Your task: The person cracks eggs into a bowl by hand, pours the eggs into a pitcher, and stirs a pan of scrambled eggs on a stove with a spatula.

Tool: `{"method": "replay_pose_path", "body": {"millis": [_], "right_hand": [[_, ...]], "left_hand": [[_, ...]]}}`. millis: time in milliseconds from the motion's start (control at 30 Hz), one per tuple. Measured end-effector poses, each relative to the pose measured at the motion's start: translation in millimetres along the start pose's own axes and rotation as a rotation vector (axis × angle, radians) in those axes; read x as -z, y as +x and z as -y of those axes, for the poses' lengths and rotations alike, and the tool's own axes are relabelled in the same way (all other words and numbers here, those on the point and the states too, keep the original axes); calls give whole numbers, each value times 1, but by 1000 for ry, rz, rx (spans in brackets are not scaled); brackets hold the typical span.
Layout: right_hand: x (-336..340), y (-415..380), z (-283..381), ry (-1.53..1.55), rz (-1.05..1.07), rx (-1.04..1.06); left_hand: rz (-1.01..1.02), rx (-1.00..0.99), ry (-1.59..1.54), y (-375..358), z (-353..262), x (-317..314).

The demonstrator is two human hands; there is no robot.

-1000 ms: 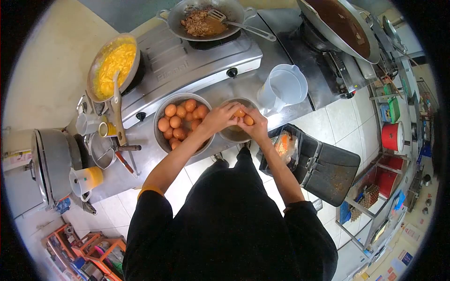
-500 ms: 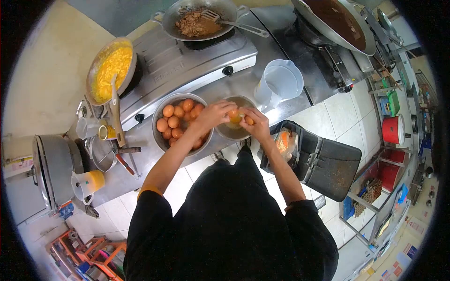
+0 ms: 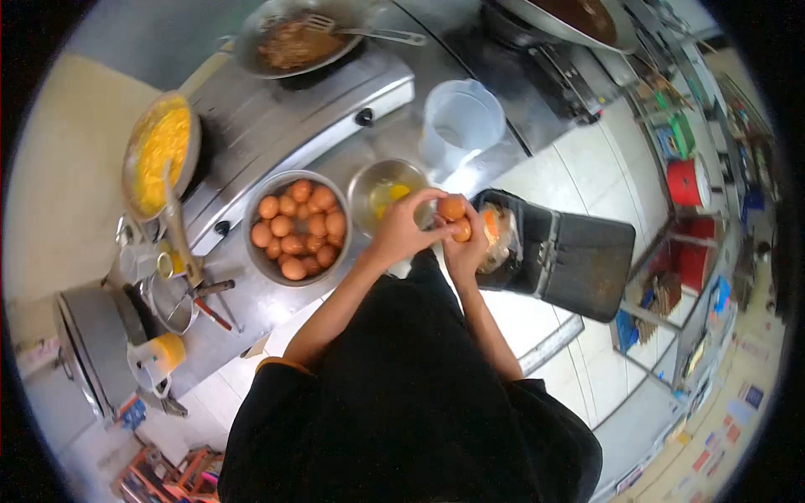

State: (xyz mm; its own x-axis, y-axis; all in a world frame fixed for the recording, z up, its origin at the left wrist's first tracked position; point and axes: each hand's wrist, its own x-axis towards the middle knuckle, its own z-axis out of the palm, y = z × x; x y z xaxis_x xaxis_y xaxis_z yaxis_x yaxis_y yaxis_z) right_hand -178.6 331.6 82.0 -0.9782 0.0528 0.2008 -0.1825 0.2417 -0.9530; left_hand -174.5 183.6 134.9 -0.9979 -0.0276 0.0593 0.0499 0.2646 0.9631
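Steel table beside the stove: both hands [image 3: 436, 230] have swung off the small bowl [image 3: 381, 194], pinching emptied eggshell halves [image 3: 454, 215] over the bin [image 3: 537, 251].

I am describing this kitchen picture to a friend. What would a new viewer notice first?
First, the two hands, left hand and right hand, holding brown eggshell halves between the small steel bowl with a yolk inside and the open black bin. To the left stands a steel bowl of brown eggs, and farther left a pan of yellow scrambled egg on the stove.
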Motion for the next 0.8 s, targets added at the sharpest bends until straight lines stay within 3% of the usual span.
{"method": "replay_pose_path", "body": {"millis": [33, 133, 167, 233, 300, 333, 400, 500, 533, 600, 667, 733, 800], "right_hand": [[17, -4, -1, -26, -77, -2], [73, -15, -44, -252, -287, -90], [97, -16, -71, -330, -243, -115], [143, -31, -131, -649, -242, -253], [175, -36, -167, -777, -267, -234], [177, -36, -153, -479, -295, -414], [172, -31, -143, 30, -322, -502], [147, -17, -112, 20, -1, -417], [126, -9, -76, -121, 114, -377], [82, 1, -33, 36, 274, -334], [40, 6, 3, 48, 497, -199], [-7, 1, 42, 241, 618, -231], [-56, -7, 81, 75, 615, 160]], "left_hand": [[8, -158, 126, 1, -1, -14], [124, -180, 97, -14, -29, -17], [265, 75, -98, -25, -37, 1], [162, 288, -87, -59, -10, 46], [-279, 179, 451, -90, 52, 92], [-291, 86, 641, -99, 66, 112], [-287, -107, 1006, -106, 81, 139], [-53, 287, 780, -103, 91, 137], [-58, 330, 726, -101, 95, 138], [-67, 411, 618, -99, 101, 139], [-270, 421, 380, -108, 105, 136], [-465, 398, 38, -115, 105, 134], [-638, 339, -412, -121, 102, 127]]}}
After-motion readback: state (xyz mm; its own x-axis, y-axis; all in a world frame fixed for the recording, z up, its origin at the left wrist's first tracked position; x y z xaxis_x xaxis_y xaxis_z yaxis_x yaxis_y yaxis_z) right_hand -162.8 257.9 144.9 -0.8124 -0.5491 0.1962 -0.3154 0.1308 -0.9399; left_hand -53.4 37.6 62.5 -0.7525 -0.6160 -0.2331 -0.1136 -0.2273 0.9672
